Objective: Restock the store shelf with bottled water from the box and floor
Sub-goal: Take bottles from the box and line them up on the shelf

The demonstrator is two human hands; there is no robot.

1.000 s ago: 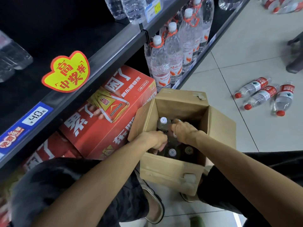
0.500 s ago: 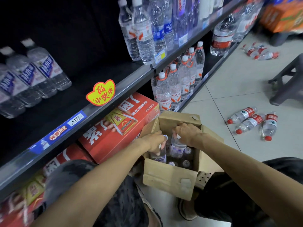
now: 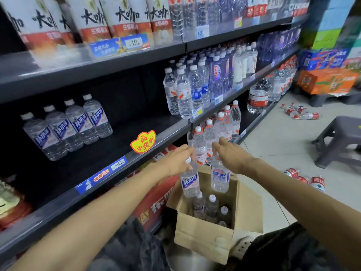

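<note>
My left hand [image 3: 176, 160] grips a blue-labelled water bottle [image 3: 189, 181] by its neck, lifted above the open cardboard box [image 3: 201, 234]. My right hand [image 3: 229, 154] holds a second bottle [image 3: 219, 178] by its top, also hanging over the box. Several more capped bottles [image 3: 212, 209] stand inside the box. On the dark middle shelf [image 3: 109, 151] to the left, a row of matching blue-labelled bottles [image 3: 66, 125] stands near the back, with bare shelf space to their right.
Red-labelled bottles [image 3: 304, 180] lie on the tiled floor at right, and more [image 3: 299, 112] farther back. A grey stool [image 3: 340, 141] stands at right. Red cartons [image 3: 156, 200] fill the bottom shelf beside the box. A yellow promo tag [image 3: 143, 142] sticks up from the shelf edge.
Both hands have come up out of the box, each lifting a bottle clear of it. My view has tilted upward, showing more of the shelves.
</note>
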